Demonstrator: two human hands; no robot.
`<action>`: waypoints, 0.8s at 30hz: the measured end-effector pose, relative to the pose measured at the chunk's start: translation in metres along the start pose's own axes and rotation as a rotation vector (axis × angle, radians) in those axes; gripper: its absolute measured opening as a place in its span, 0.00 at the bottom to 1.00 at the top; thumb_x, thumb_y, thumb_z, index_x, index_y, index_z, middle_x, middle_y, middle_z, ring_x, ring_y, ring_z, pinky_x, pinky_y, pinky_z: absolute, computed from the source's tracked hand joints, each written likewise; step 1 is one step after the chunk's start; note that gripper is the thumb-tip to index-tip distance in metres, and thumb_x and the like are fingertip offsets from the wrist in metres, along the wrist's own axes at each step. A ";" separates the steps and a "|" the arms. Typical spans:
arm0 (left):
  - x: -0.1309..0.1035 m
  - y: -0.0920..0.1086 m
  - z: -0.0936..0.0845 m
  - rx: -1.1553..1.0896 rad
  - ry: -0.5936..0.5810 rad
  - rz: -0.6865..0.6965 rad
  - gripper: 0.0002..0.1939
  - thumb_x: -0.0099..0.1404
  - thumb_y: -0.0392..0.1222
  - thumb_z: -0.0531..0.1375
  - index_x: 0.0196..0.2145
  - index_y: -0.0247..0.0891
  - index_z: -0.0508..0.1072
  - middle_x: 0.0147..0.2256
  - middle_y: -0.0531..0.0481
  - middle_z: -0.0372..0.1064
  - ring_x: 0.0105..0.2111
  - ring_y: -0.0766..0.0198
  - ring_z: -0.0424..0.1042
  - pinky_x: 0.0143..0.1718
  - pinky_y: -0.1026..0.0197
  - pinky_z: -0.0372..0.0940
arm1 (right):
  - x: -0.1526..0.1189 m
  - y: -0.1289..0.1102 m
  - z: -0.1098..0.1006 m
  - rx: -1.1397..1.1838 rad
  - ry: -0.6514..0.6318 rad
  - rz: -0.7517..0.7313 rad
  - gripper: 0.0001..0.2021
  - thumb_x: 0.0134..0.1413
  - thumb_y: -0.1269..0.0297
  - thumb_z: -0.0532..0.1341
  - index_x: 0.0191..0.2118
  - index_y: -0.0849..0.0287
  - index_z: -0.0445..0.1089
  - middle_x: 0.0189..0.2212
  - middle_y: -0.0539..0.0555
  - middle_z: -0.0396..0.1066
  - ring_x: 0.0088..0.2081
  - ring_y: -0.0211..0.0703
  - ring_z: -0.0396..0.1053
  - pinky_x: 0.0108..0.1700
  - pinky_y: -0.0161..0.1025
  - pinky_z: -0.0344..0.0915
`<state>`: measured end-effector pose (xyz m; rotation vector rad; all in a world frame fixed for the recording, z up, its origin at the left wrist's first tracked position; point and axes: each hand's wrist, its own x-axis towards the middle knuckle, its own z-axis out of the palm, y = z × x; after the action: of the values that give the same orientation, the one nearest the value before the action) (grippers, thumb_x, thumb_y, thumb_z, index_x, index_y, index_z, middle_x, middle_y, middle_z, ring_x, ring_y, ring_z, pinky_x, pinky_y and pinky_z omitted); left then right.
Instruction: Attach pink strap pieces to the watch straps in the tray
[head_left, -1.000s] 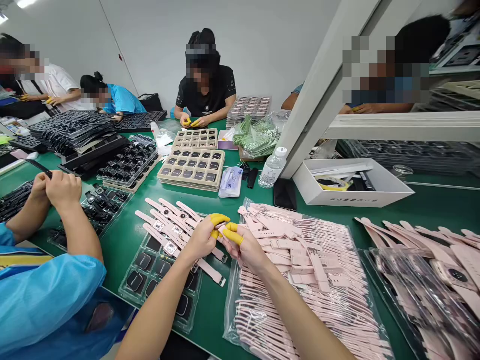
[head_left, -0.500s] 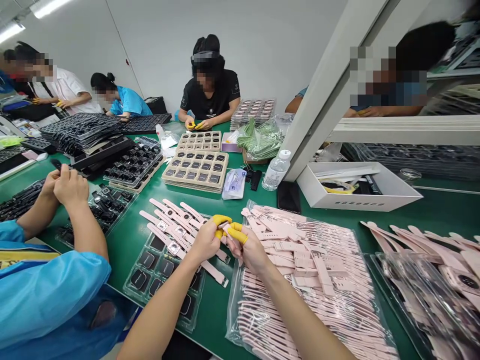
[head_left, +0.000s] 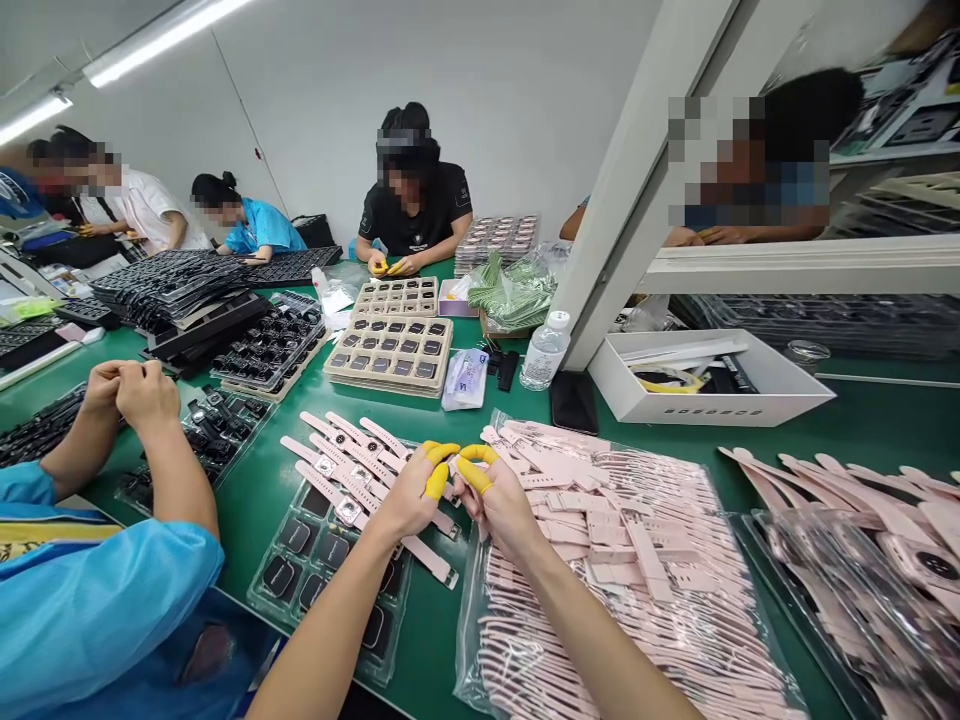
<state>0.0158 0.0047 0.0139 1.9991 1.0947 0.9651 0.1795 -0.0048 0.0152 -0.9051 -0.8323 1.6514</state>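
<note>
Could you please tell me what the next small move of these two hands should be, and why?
I would probably ease the left hand slightly away from the right hand to check what they are working on: their yellow finger covers nearly meet, and the fingers hide most of whatever is between them, so its state cannot be judged.

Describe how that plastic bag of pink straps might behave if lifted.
The plastic bag would probably sag: it looks thin and wrinkled. Loose pink straps piled on top would likely slide off. Its tightly packed rows suggest some heft.
</note>
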 end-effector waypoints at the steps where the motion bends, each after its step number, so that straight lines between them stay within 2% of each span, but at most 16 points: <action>1: 0.000 -0.001 0.001 0.033 -0.008 0.000 0.18 0.75 0.41 0.50 0.57 0.40 0.73 0.48 0.41 0.69 0.49 0.53 0.68 0.54 0.50 0.65 | 0.000 0.000 0.000 0.001 0.003 -0.004 0.23 0.51 0.45 0.72 0.40 0.54 0.63 0.21 0.44 0.70 0.15 0.30 0.53 0.15 0.27 0.48; 5: 0.001 -0.003 0.005 0.124 -0.066 0.034 0.12 0.71 0.39 0.54 0.47 0.39 0.75 0.43 0.42 0.70 0.44 0.53 0.67 0.49 0.52 0.64 | 0.000 -0.005 0.002 0.002 0.026 -0.010 0.23 0.49 0.46 0.72 0.40 0.55 0.63 0.19 0.42 0.68 0.14 0.29 0.50 0.14 0.26 0.45; 11: 0.001 0.001 0.005 -0.035 -0.034 -0.014 0.15 0.76 0.43 0.48 0.50 0.39 0.73 0.44 0.43 0.70 0.44 0.55 0.69 0.49 0.52 0.63 | -0.001 -0.009 0.004 0.111 0.006 0.008 0.23 0.49 0.50 0.73 0.41 0.55 0.64 0.22 0.43 0.70 0.15 0.28 0.53 0.16 0.26 0.47; 17: 0.002 -0.004 0.007 0.077 -0.029 -0.056 0.09 0.70 0.40 0.53 0.39 0.39 0.74 0.37 0.45 0.69 0.39 0.56 0.68 0.43 0.55 0.64 | 0.002 0.001 0.003 0.004 0.009 -0.036 0.22 0.51 0.49 0.72 0.41 0.55 0.63 0.22 0.43 0.70 0.15 0.29 0.52 0.15 0.27 0.47; 19: 0.002 -0.007 0.007 0.038 -0.015 -0.060 0.11 0.71 0.41 0.52 0.40 0.39 0.75 0.38 0.45 0.70 0.39 0.56 0.69 0.44 0.54 0.65 | 0.002 0.003 0.003 -0.021 -0.009 -0.035 0.21 0.52 0.49 0.71 0.40 0.54 0.63 0.21 0.42 0.69 0.15 0.29 0.51 0.15 0.28 0.48; 21: 0.002 -0.008 0.007 -0.064 0.005 -0.074 0.14 0.74 0.43 0.51 0.46 0.39 0.74 0.41 0.43 0.73 0.42 0.55 0.72 0.48 0.52 0.67 | 0.002 0.003 0.003 -0.017 -0.021 -0.018 0.21 0.52 0.48 0.71 0.40 0.54 0.63 0.21 0.43 0.69 0.15 0.29 0.51 0.16 0.28 0.48; 24: 0.002 -0.007 0.006 -0.259 0.090 -0.112 0.17 0.72 0.46 0.58 0.56 0.39 0.69 0.49 0.42 0.73 0.50 0.55 0.74 0.53 0.52 0.68 | 0.002 0.000 0.002 0.033 0.019 0.003 0.23 0.51 0.45 0.71 0.42 0.54 0.64 0.22 0.43 0.69 0.15 0.31 0.54 0.16 0.29 0.49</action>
<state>0.0186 0.0084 0.0056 1.6837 1.0586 1.0865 0.1777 -0.0032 0.0156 -0.8979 -0.7888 1.6519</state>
